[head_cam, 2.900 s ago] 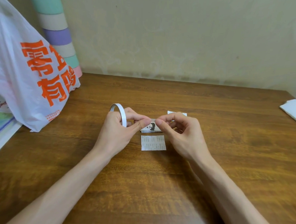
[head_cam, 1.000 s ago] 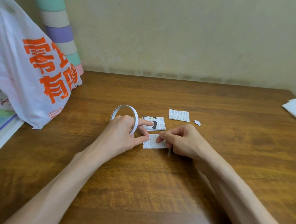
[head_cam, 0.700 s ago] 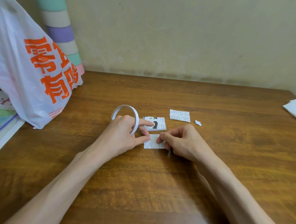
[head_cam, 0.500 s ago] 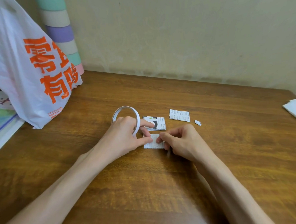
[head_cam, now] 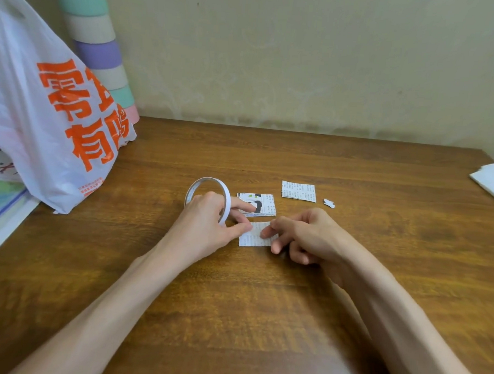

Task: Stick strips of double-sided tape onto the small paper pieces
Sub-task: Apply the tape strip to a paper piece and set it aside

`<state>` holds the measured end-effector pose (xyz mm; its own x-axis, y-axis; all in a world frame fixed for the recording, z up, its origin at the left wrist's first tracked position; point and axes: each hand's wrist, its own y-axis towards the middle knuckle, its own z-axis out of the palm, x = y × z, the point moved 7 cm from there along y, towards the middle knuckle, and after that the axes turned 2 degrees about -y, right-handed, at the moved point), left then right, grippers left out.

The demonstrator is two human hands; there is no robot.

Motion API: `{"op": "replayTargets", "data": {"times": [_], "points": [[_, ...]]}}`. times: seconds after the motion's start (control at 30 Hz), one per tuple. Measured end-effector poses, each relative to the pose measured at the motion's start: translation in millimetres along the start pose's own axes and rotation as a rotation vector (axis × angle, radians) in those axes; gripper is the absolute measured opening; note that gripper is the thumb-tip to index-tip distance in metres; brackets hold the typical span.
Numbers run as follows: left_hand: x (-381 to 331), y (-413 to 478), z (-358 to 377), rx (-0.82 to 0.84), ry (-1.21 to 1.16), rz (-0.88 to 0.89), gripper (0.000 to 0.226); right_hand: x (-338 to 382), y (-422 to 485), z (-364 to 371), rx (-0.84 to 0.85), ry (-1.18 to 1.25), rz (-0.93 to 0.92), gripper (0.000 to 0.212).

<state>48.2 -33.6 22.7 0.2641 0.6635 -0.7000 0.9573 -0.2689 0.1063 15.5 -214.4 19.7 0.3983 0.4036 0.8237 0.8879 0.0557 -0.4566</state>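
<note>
At the left edge of your table (head_cam: 262,316), the white plastic bag (head_cam: 29,104) shows big orange characters 零 and 有; print on the paper pieces (head_cam: 298,191) is too small to read.

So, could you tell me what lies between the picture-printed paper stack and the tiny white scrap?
A text-printed paper piece, slightly farther back than the stack and the scrap, touching neither; the head view shows it.

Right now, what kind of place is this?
Probably a desk at home, against a plain wall: a wooden table, a printed plastic bag, and paper pieces with a tape roll for craft work.
</note>
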Motion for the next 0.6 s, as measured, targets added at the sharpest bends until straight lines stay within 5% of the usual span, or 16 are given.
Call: {"op": "replayTargets", "data": {"times": [0.6], "points": [[-2.9,-2.4,1.4,0.011,-0.041,-0.031,0.037,0.6,2.4,3.0,0.026,-0.022,-0.077,0.016]]}}
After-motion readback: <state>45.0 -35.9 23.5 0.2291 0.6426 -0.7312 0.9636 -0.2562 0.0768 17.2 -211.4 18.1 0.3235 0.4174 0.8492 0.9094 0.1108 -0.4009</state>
